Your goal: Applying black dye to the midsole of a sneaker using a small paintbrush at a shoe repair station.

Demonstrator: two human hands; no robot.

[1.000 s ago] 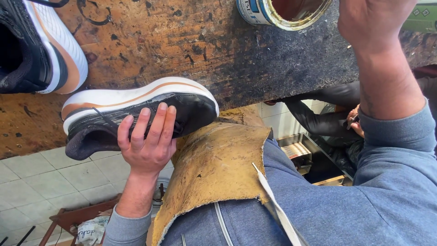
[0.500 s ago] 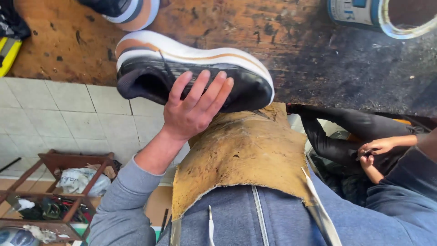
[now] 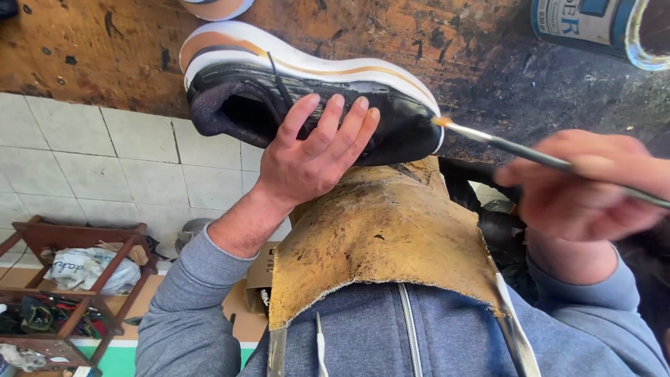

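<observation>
Room, left side: pale tiled floor [image 3: 84, 153]; a low wooden rack [image 3: 63, 293] at the lower left, holding a crumpled white bag [image 3: 84, 269] and assorted dark clutter. Beside it, a cardboard box [image 3: 259, 272], partly hidden behind the person's left sleeve.

Surface: a worn wooden worktop [image 3: 433, 35], stained brown and blackened toward the right, running across the top of the view. At its upper left edge, the sole of a second shoe [image 3: 209, 7], only partly in view. At the upper right, an open tin [image 3: 600, 28] with a blue and white label.

Item in hand: a black sneaker [image 3: 307, 98] with a white sole and an orange stripe, lying on its side at the worktop's near edge, opening to the left, toe to the right. Below it, a stiff tan leather apron [image 3: 384, 237] covers the person's lap, over a grey-blue zipped top.

Left hand [image 3: 307, 157]: grip spread wide, fingers extended and laid flat across the sneaker's black upper, pressing it rather than closing around it.

Right hand [image 3: 579, 185]: blurred; grip closed around the handle of a thin brush [image 3: 502, 143]. The brush runs up and left from the hand, and its orange-tinted tip meets the toe of the sneaker at the seam of sole and upper.
</observation>
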